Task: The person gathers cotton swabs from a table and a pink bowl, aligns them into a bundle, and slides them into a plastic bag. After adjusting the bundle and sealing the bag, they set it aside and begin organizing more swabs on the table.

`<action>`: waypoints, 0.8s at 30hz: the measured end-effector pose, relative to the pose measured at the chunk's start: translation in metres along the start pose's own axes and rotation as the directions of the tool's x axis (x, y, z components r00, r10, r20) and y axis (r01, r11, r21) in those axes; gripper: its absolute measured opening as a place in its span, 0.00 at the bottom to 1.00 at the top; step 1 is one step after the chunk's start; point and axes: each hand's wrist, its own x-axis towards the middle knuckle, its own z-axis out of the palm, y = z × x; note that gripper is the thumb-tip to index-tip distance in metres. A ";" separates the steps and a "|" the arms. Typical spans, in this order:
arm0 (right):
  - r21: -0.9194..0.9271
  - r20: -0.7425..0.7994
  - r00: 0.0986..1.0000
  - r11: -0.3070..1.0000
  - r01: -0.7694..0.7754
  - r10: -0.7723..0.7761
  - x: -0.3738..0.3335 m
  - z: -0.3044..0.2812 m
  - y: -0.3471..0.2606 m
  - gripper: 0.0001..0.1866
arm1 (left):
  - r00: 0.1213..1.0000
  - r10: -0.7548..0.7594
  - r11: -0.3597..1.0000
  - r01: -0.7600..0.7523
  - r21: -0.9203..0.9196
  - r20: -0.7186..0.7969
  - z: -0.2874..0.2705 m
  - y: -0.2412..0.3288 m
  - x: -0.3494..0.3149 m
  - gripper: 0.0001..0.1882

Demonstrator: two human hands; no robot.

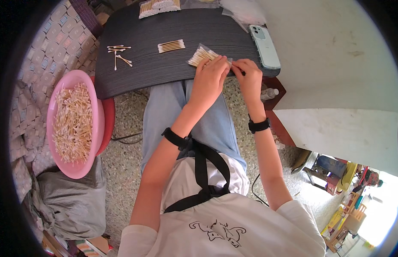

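A small clear plastic bag of cotton swabs point(200, 56) lies at the near edge of the dark table. My left hand point(212, 76) is closed over the bag's right part, its fingers covering some of the swabs. Beside it, my right hand point(249, 79) pinches the bag's right end between thumb and fingers; the fingertips partly hide that end. Left of the bag lies a neat row of cotton swabs point(171, 46). Several loose swabs point(119, 57) are scattered farther left on the table.
A pink basin point(99, 124) heaped with loose swabs stands at the left, below table height. Stacked swab bundles point(159, 7) and clear plastic bags point(244, 10) lie at the table's far side. A pale phone point(265, 46) rests at the right edge, near a wall.
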 end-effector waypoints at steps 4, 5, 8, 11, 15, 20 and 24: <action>0.108 0.065 0.994 0.989 -0.099 0.093 0.005 0.000 -0.009 0.09 | 0.999 0.012 0.999 -0.014 -0.042 -0.043 -0.002 -0.004 0.001 0.06; 0.109 0.066 0.994 0.989 -0.099 0.092 0.007 -0.001 -0.009 0.09 | 1.000 -0.003 0.996 0.001 -0.087 -0.026 -0.005 -0.005 0.002 0.05; 0.306 0.206 0.963 0.924 -0.231 0.172 0.018 -0.010 -0.003 0.09 | 0.998 -0.059 0.983 0.056 -0.176 -0.011 -0.010 -0.005 0.001 0.06; 0.221 0.283 0.959 0.974 -0.057 -0.008 0.026 -0.014 0.007 0.09 | 0.997 -0.069 0.982 0.072 -0.173 0.022 -0.015 -0.003 0.001 0.04; 0.262 0.280 0.951 0.964 0.053 -0.129 0.029 -0.006 0.018 0.07 | 0.988 -0.149 0.951 0.151 -0.269 0.027 -0.021 0.002 0.003 0.05; 0.183 0.325 0.946 0.981 -0.067 0.004 0.031 0.000 0.013 0.07 | 0.991 -0.124 0.963 0.132 -0.235 0.049 -0.018 -0.009 0.002 0.09; 0.279 0.291 0.955 0.960 -0.036 -0.049 0.029 -0.007 0.005 0.08 | 0.999 -0.046 0.979 0.043 -0.200 -0.012 -0.015 -0.005 0.002 0.11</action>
